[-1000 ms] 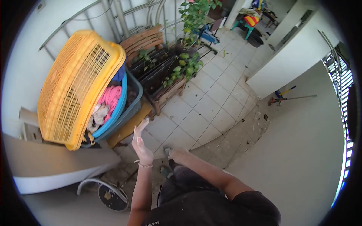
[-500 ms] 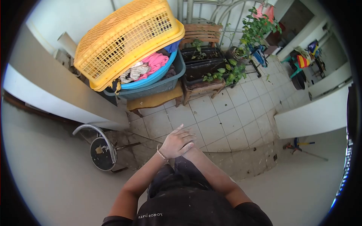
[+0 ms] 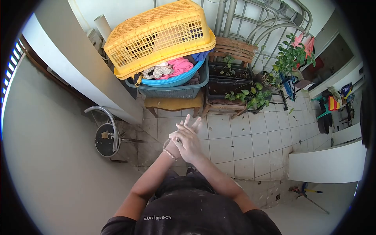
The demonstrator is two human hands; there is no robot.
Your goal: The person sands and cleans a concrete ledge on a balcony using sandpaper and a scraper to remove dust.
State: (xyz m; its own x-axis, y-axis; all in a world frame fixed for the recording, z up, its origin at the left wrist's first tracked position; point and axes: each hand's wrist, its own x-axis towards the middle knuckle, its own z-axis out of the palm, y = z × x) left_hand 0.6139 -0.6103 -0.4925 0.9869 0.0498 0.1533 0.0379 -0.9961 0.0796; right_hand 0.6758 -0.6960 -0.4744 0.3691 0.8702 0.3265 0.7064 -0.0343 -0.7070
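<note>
A tiled floor (image 3: 235,147) of pale square tiles is stretching across the middle of the head view, with white walls rising on the left and a low white wall (image 3: 329,164) sitting at the right. Grey metal pipes (image 3: 250,19) are running up the back wall.

Against that back wall a yellow stool (image 3: 174,104) is carrying a stack of laundry baskets: a grey-blue basket (image 3: 172,91) at the bottom, a bright blue basket (image 3: 172,80) nested inside it with pink and pale clothes (image 3: 172,68) spilling over its rim, and a yellow slatted basket (image 3: 158,37) lying upside down and tilted on top. Just beside the stack, to the right, dark planter boxes (image 3: 229,84) with green plants (image 3: 250,96) are standing on a wooden frame.

At lower left a round dark drain (image 3: 105,140) is sitting in the rough concrete, with a curved metal pipe (image 3: 105,117) arching over it.

Both arms are reaching forward from a black shirt (image 3: 188,211). The left hand (image 3: 178,137), with a bead bracelet (image 3: 169,154) on its wrist, is pressing flat against the right hand (image 3: 190,143), fingers stretched out and pointing toward the stool. The right hand is lying across the left, palm to palm. Neither hand is holding anything. The hands are hovering over the tiles, near the stool's front legs but apart from the baskets.
</note>
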